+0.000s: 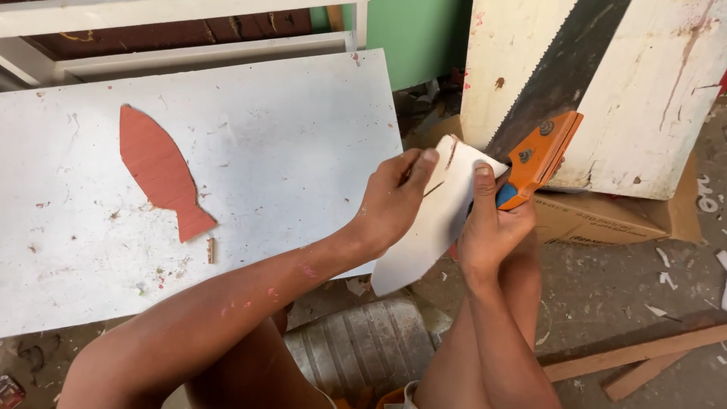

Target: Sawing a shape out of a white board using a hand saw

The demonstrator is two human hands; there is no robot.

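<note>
My left hand [394,201] grips the upper edge of a white cut-out board piece [424,235], thumb on its face. My right hand [488,227] presses its thumb on the same piece while holding the orange and blue handle of a handsaw [538,155]. The saw's dark toothed blade [564,68] runs up and to the right across a white panel. A red fish-shaped cut-out [159,170] lies on the white board [288,151] to the left, apart from both hands.
A large stained white panel [651,98] leans at the right over a cardboard box [606,220]. Wooden strips [636,356] lie on the dusty floor at lower right. A ribbed grey plastic container [363,344] sits between my knees. White frame rails run along the top.
</note>
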